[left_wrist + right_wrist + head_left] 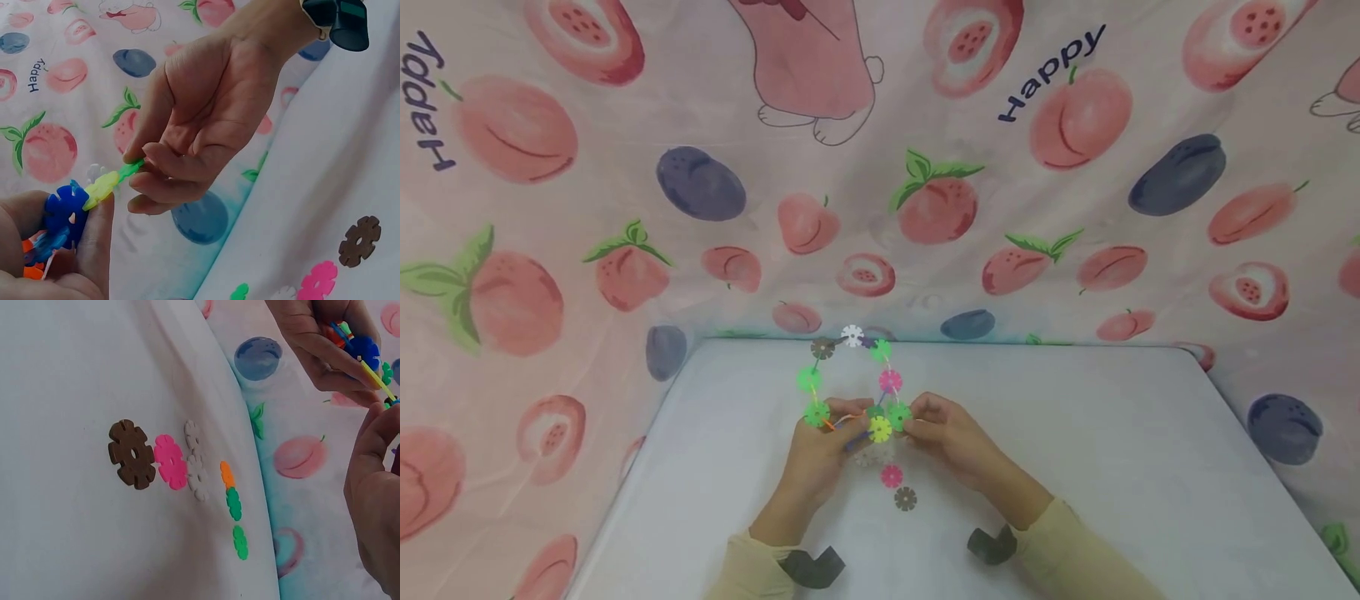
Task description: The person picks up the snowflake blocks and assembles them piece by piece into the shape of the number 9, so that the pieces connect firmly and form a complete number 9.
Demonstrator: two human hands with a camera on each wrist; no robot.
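A looped chain of slotted snowflake discs stands up between the two hands, with a white disc (pixel 852 336) near its top. My left hand (pixel 823 450) grips the chain's left side, its fingers around a blue disc (pixel 66 212). From the blue disc the chain runs through a yellow disc (pixel 101 190) towards my right hand (pixel 951 437). Thumb and fingertips of the right hand pinch a green disc (pixel 130 169) at the chain's right side. A pink disc (pixel 891 380) sits above that spot in the loop. Fingers hide part of the lower chain.
On the white table (pixel 1075 467) lie loose discs: a brown one (pixel 132 455), a pink one (pixel 170 462), white ones (pixel 197 477), an orange one (pixel 227 474) and green ones (pixel 234 504). A fruit-patterned cloth (pixel 865 200) hangs behind the table's far edge.
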